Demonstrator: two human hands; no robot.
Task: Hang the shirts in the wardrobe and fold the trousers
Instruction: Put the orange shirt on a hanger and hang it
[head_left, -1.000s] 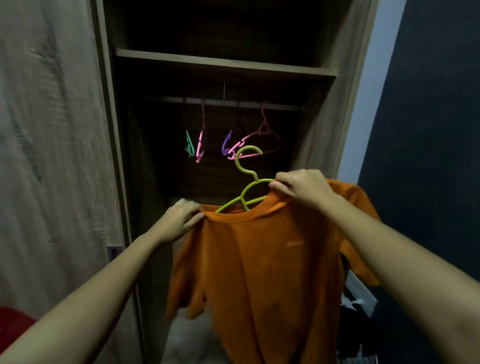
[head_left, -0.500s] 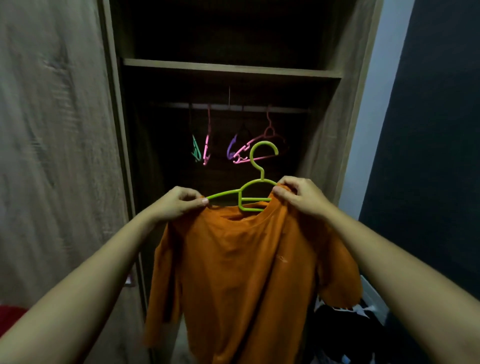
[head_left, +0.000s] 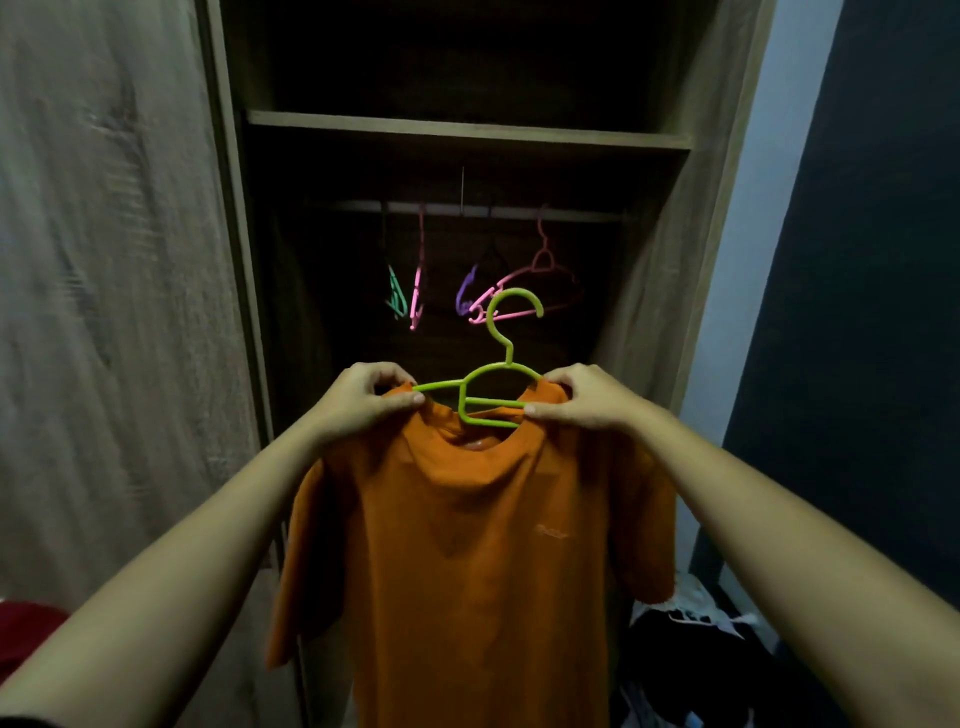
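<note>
The wardrobe (head_left: 675, 312) stands open ahead, its door (head_left: 114, 312) swung to the left, a shelf (head_left: 467, 130) across the top and a dark rail (head_left: 467, 210) beneath it. In front of the opening, lower than the rail and not yet on it, hangs the orange shirt (head_left: 467, 545), front facing the wearer of the camera, its body dropping straight down out of sight and a short sleeve drooping at each side. Both bare forearms reach up and forward from the bottom corners, converging on the shirt's shoulders. The left hand (head_left: 363, 402) has its grip closed on the left shoulder seam, thumb in front pressing the cloth, fingers curled over the top where the arm of the hanger (head_left: 488, 387) disappears into the fabric. The right hand (head_left: 582, 400) mirrors it, grip closed on the right shoulder of the shirt beside the collar, thumb flat along the front. The green hanger sits inside the neck opening, upright, its hook rising between the hands and curling right. Behind it, on the rail, hang spare hangers: a pink one (head_left: 540, 283) turned nearly face on, and a purple (head_left: 466, 293), another pink (head_left: 417, 291) and a green one (head_left: 395, 293) seen edge on. Dark clothes (head_left: 701, 665) lie heaped at lower right, and something red (head_left: 26, 634) shows at the lower left edge.
</note>
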